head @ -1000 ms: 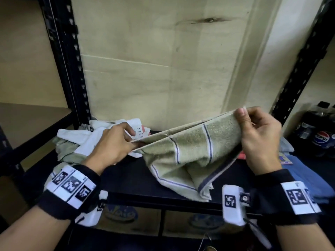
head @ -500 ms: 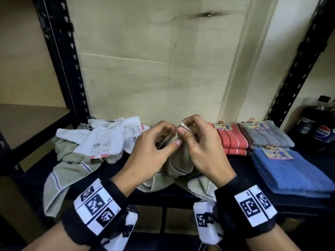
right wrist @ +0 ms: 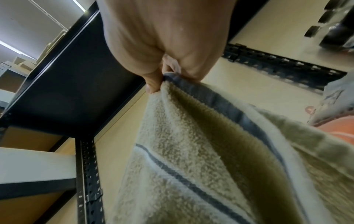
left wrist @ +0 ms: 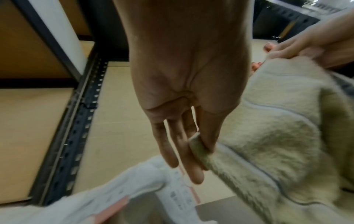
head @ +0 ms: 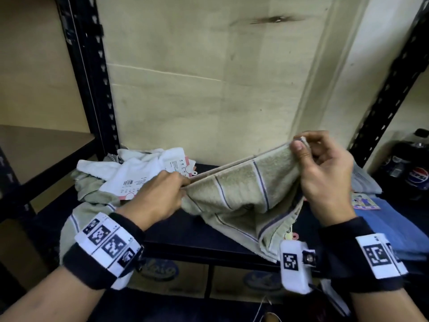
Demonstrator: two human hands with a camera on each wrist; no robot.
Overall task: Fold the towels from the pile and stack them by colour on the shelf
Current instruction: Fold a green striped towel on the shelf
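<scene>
A pale green towel with thin blue stripes (head: pixel 241 194) hangs doubled over the black shelf (head: pixel 185 228), stretched between both hands. My left hand (head: pixel 183 182) pinches its lower left corner between thumb and fingers (left wrist: pixel 195 159). My right hand (head: pixel 299 145) holds the upper right corner, higher up. The wrist views show the same towel (left wrist: pixel 277 136) (right wrist: pixel 191 151) hanging from the left hand (left wrist: pixel 203 145) and the right hand (right wrist: pixel 162 78). A loose pile of white and green towels (head: pixel 130 175) with paper labels lies at the back left.
Folded blue towels (head: pixel 390 226) sit on the right, with a grey folded towel (head: pixel 364 180) behind them. Dark soda bottles (head: pixel 413 163) stand at the far right. Black perforated uprights (head: pixel 92 77) frame the bay. Cardboard boxes (head: pixel 162 270) sit below.
Half a second ago both hands were together at the towel's middle. They have since drawn apart, stretching the doubled towel taut, and the right hand has risen, hiding the red stack.
</scene>
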